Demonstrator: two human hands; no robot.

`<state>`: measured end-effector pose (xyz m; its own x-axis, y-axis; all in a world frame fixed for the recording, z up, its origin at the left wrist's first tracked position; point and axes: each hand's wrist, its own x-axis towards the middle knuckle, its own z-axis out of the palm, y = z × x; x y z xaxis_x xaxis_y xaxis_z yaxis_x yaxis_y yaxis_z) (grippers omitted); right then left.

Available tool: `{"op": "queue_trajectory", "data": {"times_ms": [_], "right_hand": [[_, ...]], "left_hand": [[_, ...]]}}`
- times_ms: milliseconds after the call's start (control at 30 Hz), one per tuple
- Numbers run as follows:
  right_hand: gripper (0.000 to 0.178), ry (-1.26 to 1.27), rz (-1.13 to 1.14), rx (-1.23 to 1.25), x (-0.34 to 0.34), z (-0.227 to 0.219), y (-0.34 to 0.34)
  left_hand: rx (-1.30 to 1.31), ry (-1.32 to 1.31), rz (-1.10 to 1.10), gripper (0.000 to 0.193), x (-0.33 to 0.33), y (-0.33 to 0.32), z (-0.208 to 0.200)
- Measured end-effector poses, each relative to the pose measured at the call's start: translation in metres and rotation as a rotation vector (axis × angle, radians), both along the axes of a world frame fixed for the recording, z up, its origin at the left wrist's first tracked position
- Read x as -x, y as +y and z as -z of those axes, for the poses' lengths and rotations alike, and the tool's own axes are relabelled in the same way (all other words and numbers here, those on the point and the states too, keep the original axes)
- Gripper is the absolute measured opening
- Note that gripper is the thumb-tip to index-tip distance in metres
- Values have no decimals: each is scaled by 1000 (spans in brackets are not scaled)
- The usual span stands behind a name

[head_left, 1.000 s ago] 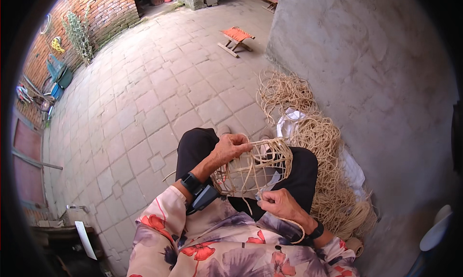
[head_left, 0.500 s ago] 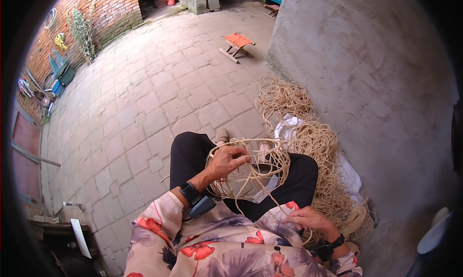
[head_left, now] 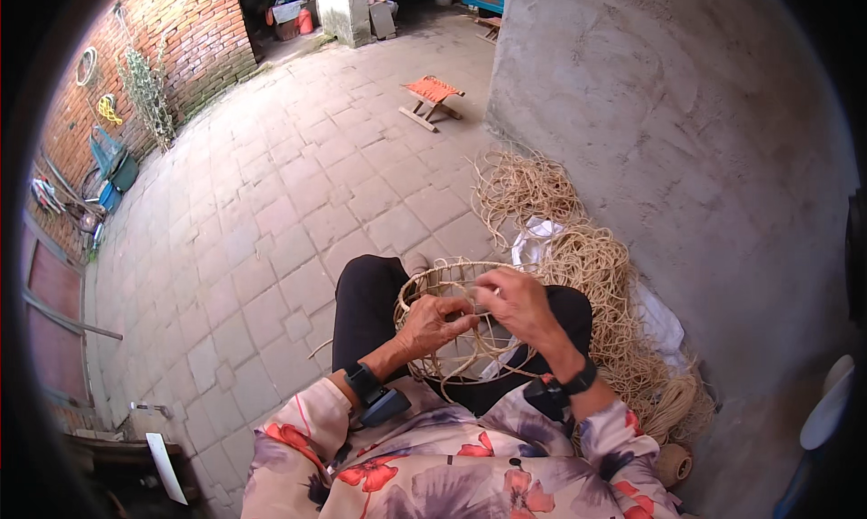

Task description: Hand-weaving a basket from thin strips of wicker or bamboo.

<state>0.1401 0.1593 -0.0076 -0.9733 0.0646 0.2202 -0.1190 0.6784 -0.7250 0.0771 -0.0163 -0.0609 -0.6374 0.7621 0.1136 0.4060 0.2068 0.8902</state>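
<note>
Head view: an open-mesh cord basket (head_left: 416,282) lies tilted between the person's knees, over the black trousers (head_left: 361,293). The left hand (head_left: 435,325) is on its near side, fingers pinched on the cords. The right hand (head_left: 522,307) is just beside, over the basket's right part, fingers curled inward; blur hides whether they grip a strand. Right of the knees, a heap of tan cord (head_left: 591,271) lies along the grey wall (head_left: 686,149), partly over a white sack (head_left: 659,325). An orange-seated folding stool (head_left: 434,89) stands farther off on the paving (head_left: 226,239).
</note>
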Motion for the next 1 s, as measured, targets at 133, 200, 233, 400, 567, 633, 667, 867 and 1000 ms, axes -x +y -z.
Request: {"op": "queue_trajectory", "data": {"times_ms": [133,200,233,400,567,633,667,867,1000], "right_hand": [[15,-247,-39,271,14,15,-8],[13,-288,-66,573,7,14,-4],[12,-338,-43,861,3,10,-2],[8,-282,134,783,-34,-28,27],[10,-313,130,567,-54,-30,28],[10,-330,54,488,-51,-14,12],[10,-268,36,401,-46,-4,4],[10,-194,72,184,-33,25,-5],[10,-197,20,250,-35,26,0]], "left_hand": [[59,6,29,24,5,-4,3],[41,13,62,26,10,-8,5],[25,29,102,28,13,-10,5],[96,-90,165,29,23,-18,2],[164,-182,138,29,24,-18,2],[158,-175,134,29,22,-16,3],[179,-240,128,30,21,-16,3],[116,-166,131,29,20,-14,5],[144,-206,138,27,22,-13,4]]}}
